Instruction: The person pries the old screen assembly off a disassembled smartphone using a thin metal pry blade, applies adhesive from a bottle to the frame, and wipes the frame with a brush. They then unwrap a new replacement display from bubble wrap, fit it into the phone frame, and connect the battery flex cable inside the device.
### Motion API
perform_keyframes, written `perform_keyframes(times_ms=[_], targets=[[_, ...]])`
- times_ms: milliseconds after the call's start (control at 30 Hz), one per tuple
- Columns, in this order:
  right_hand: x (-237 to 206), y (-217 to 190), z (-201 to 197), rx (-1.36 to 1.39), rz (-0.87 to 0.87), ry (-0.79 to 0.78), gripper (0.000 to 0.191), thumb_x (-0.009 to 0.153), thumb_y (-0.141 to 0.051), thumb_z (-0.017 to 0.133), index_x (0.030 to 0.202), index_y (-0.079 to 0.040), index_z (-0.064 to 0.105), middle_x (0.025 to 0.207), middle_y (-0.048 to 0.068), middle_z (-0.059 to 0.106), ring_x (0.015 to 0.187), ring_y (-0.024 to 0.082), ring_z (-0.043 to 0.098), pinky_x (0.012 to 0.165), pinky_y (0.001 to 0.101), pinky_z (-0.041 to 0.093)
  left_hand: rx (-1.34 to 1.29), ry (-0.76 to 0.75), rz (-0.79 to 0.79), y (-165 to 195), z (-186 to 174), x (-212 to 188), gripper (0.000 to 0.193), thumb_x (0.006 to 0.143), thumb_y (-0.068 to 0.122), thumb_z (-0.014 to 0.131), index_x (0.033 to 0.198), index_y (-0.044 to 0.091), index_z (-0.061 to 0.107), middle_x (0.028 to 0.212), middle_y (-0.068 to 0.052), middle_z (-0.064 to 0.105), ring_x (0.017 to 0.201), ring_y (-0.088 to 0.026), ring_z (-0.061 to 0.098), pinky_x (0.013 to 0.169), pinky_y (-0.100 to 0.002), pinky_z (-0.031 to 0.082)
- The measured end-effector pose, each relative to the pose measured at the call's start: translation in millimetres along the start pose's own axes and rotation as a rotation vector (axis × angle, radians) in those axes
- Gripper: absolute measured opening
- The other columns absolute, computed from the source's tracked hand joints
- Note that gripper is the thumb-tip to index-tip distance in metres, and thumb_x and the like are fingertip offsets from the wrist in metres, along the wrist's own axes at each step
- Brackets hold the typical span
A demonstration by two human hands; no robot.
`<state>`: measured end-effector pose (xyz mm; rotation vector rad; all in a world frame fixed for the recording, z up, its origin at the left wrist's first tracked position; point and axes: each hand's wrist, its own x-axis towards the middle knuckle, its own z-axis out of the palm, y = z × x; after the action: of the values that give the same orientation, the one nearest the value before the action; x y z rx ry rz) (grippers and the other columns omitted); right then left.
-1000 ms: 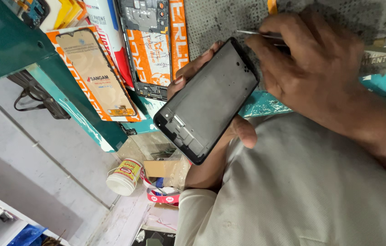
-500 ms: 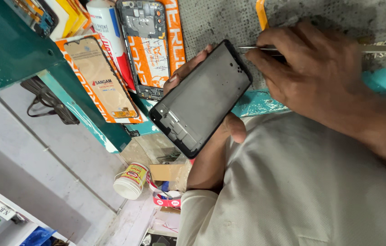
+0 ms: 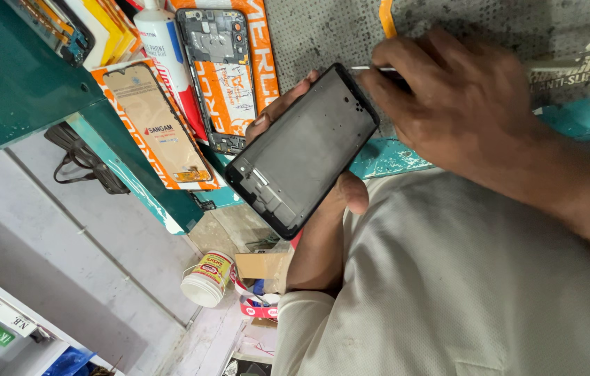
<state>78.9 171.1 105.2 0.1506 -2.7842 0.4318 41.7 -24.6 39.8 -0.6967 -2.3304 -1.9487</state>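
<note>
My left hand (image 3: pixel 348 192) grips a black phone frame (image 3: pixel 302 150) from behind, thumb on its lower edge and fingertips showing past its upper left side. The frame is tilted, its bare inner side facing me. My right hand (image 3: pixel 462 104) is closed on a thin metal tool (image 3: pixel 371 68), whose tip sits at the frame's top corner. Both hands hover over the edge of a grey work mat (image 3: pixel 323 28).
A second opened phone body (image 3: pixel 215 63) lies on orange packaging, beside a packaged screen part (image 3: pixel 159 125) and a white bottle (image 3: pixel 159 35). An orange pry tool (image 3: pixel 385 17) rests on the mat. The green table edge (image 3: pixel 135 181) drops to a floor with a white jar (image 3: pixel 206 278).
The phone frame and both hands have shifted slightly in view. The right hand keeps the tool at the frame's top corner.
</note>
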Motion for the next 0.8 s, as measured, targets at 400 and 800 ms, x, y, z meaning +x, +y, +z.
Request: perform_keyframes(times_ms=[400,800], targets=[[-5,1,0,0.134,0.068,-0.001,0.039,0.068,-0.013,0.079,0.107,-0.008,0.078,0.106,0.003,0.061,0.086,0.021,0.062,0.063,0.0344,0.052,0.04,-0.023,-0.024,1,-3,-2,0.13,0.055,0.093,0.053,0.154,0.013,0.025,0.14,-0.009,0.065,0.13,-0.022,0.062,0.122,-0.032,0.039],[-35,25,-29,-0.038,0.198,0.009,0.033,0.093,0.002,0.064,0.125,-0.002,0.069,0.119,0.01,0.062,0.099,0.023,0.062,0.082,0.0328,0.052,-0.264,0.247,-0.387,17,10,6,0.12,0.074,0.075,0.079,0.147,0.006,0.015,0.131,-0.031,0.05,0.126,-0.048,0.057,0.115,-0.066,0.047]])
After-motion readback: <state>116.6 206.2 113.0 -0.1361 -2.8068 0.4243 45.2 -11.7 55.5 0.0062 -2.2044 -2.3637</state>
